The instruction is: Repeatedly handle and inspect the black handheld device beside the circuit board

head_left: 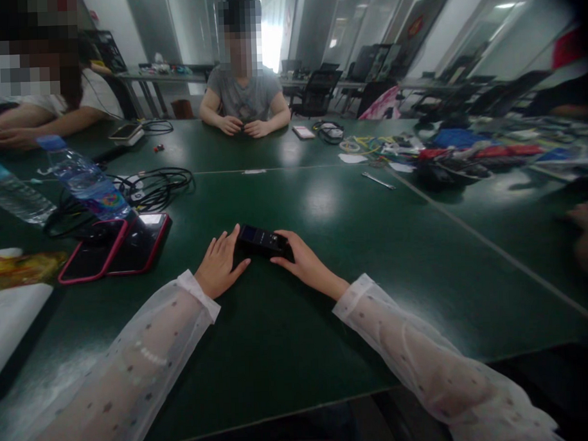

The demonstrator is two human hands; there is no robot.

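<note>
A small black handheld device (260,241) with a little dark screen and pale markings on its top face lies on the green table in front of me. Around its right end, my right hand (295,256) is closed, thumb on the near side and fingers on the far side. My left hand (221,263) rests at the device's left end with fingers stretched out and thumb apart. Its index fingertip is at the device's left edge; whether it presses on it I cannot tell. Sheer white sleeves with dark dots cover both forearms.
Left of my hands lie two phones with red edges (143,246), plastic water bottles (87,179) and coiled black cables (162,186). A wrench (378,181) lies to the right, near a pile of wires and tools (455,154). One person (244,93) sits opposite; others sit at the sides.
</note>
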